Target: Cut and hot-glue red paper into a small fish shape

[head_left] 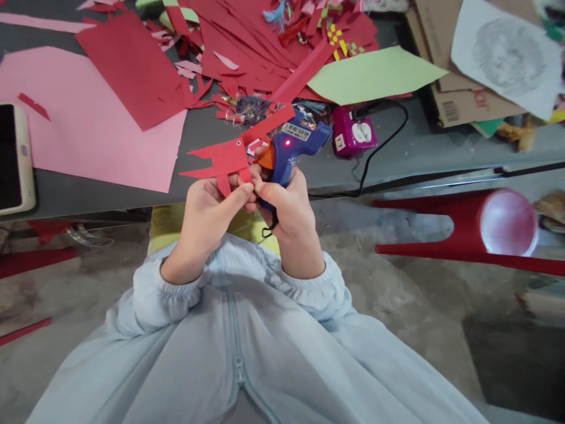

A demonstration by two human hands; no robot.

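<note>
So in my head cam view both my hands are right at the middle of the frame, kinda bunched together near the front edge of the dark grey table (200, 129). My left hand (209, 209) has its fingers closed in a pinch on the lower edge of a red paper cutout (226, 158), which sits just left of center with its pointy ends aimed at the left side of the frame and a little round eye-like dot near its top right. My right hand (291, 203) is wrapped around the handle of a blue hot melt glue gun (289, 141), red light lit, and its thumb tip meets my left thumb at the cutout's bottom edge. Can't tell what the tucked-under fingers are doing.

Just right of the gun there's a magenta power adapter (355, 135) with a black cable (369, 168) looping down. Top center is a messy pile of red paper scraps (242, 50), with a light green paper sheet (375, 76) to its right. Upper left has a pink paper sheet (88, 147) partly under a red paper sheet (128, 65), and a phone (15, 156) lies at the left edge. Upper right: cardboard (463, 106) with a printed picture (507, 53) on top.
</note>
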